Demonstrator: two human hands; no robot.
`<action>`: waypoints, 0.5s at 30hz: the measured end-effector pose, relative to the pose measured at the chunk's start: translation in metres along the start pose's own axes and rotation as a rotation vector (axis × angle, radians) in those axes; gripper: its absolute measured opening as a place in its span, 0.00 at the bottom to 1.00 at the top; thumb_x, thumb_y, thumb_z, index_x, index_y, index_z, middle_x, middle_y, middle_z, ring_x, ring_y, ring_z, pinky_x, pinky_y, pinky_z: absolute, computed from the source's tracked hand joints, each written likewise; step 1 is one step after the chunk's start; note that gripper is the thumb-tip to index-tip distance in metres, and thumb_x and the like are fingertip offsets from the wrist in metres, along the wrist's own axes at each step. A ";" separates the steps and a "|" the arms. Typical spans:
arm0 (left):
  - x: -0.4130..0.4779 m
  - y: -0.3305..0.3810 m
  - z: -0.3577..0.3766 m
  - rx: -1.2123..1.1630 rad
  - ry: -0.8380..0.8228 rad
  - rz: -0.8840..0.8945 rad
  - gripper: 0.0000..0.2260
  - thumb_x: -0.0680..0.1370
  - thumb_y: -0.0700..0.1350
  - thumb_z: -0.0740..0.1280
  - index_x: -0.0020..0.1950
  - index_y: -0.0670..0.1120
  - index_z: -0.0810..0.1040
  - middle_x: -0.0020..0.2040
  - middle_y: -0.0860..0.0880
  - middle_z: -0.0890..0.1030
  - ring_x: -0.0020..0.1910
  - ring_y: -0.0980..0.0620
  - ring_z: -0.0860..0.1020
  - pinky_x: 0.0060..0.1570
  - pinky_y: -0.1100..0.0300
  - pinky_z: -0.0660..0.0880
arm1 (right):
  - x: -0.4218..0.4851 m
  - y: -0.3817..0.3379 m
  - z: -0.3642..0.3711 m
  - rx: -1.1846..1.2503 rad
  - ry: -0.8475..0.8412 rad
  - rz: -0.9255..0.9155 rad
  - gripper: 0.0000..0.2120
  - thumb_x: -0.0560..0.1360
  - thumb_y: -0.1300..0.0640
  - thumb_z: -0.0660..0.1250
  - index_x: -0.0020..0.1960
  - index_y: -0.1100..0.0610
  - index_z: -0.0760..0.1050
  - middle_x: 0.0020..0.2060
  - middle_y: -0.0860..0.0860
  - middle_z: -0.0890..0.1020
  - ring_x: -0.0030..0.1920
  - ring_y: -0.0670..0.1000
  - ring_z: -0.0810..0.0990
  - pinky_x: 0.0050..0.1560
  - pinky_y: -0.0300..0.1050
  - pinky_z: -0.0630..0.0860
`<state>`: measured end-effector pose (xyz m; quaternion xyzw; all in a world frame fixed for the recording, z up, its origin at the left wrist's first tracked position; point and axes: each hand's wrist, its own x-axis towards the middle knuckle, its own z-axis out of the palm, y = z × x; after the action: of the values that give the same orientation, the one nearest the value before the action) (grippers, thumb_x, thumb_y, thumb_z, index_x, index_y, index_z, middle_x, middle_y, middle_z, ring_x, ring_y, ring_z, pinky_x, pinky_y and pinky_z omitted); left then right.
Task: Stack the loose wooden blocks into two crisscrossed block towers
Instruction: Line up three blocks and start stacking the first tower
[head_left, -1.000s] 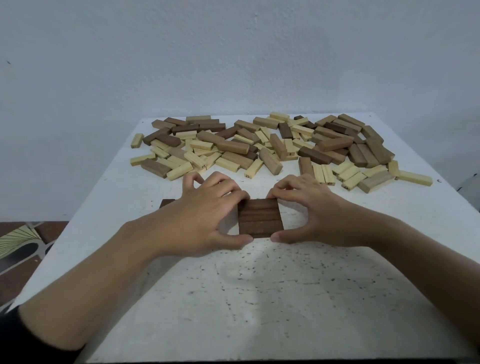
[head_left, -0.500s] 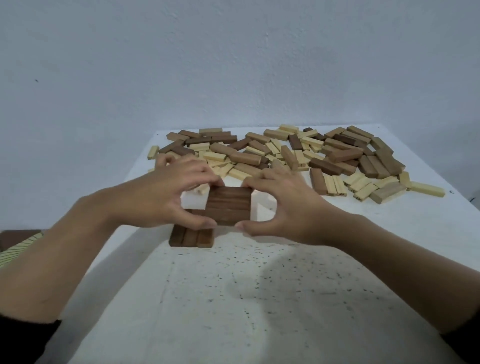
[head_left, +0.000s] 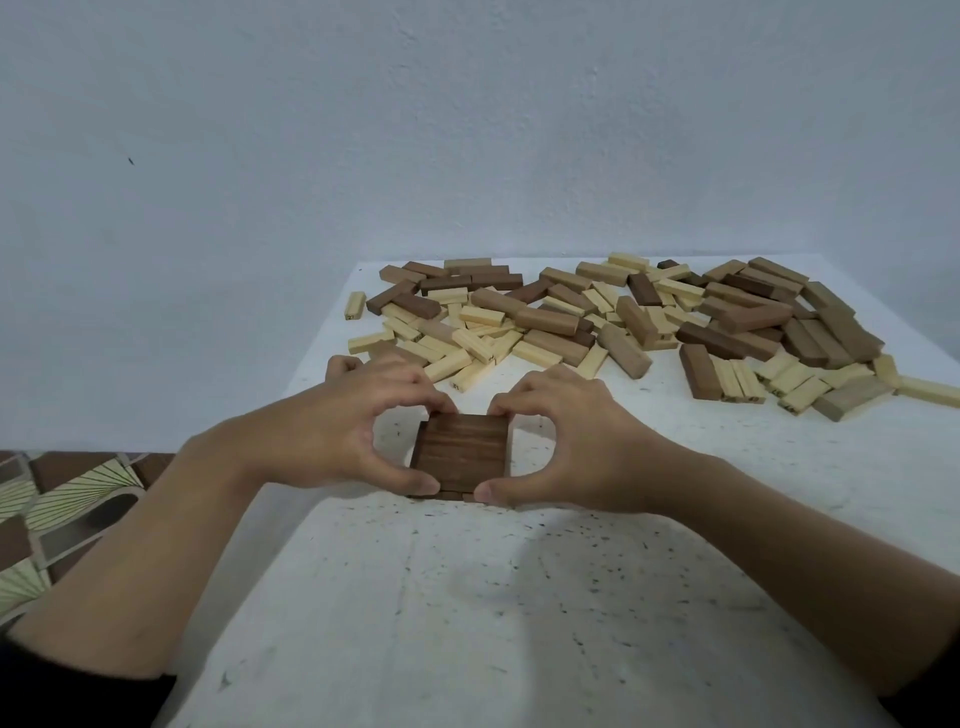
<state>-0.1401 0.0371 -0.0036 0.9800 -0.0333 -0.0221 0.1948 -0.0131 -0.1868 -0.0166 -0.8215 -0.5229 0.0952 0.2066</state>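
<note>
Head view: left hand (head_left: 332, 431) and right hand (head_left: 582, 441) pinch the dark top layer (head_left: 462, 441) from nine and three o'clock; square it over the bottom layer (head_left: 451, 495) before releasing.

The dark block layer (head_left: 462, 447) is showing stained wood with fine straight grain and a faint satin sheen. In the loose pile, the pale blocks (head_left: 480, 315) are looking like bare, unvarnished light wood, matt, some carrying small dark marks on their ends. The mid-brown blocks (head_left: 545, 319) are showing smooth, dull wood. The tabletop (head_left: 467, 597) is looking white, matt and slightly rough, and is carrying dark specks and scratches. The wall (head_left: 467, 130) is showing matt paint over bumpy plaster. The floor tiles (head_left: 67, 478) are looking smooth.
</note>
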 end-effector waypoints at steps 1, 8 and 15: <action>0.000 -0.001 0.000 0.004 0.001 0.000 0.33 0.64 0.77 0.66 0.63 0.62 0.75 0.58 0.62 0.75 0.70 0.57 0.64 0.67 0.48 0.56 | 0.000 0.000 0.001 0.009 0.003 0.000 0.33 0.67 0.29 0.71 0.66 0.44 0.74 0.60 0.42 0.73 0.63 0.43 0.63 0.69 0.52 0.60; -0.006 -0.001 0.003 -0.075 0.056 -0.042 0.30 0.63 0.71 0.71 0.62 0.64 0.76 0.60 0.65 0.73 0.68 0.62 0.66 0.70 0.51 0.58 | 0.000 -0.002 0.005 0.040 0.038 -0.008 0.32 0.67 0.31 0.73 0.67 0.45 0.74 0.60 0.41 0.76 0.63 0.43 0.66 0.70 0.55 0.62; -0.010 -0.003 0.007 -0.140 0.075 -0.050 0.33 0.63 0.67 0.79 0.65 0.63 0.76 0.61 0.64 0.76 0.66 0.62 0.72 0.66 0.57 0.66 | -0.001 -0.002 0.012 0.101 0.089 -0.033 0.31 0.66 0.32 0.74 0.63 0.47 0.77 0.55 0.41 0.80 0.59 0.43 0.71 0.66 0.56 0.68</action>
<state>-0.1506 0.0379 -0.0106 0.9647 0.0003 0.0074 0.2634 -0.0192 -0.1839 -0.0266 -0.8047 -0.5213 0.0814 0.2723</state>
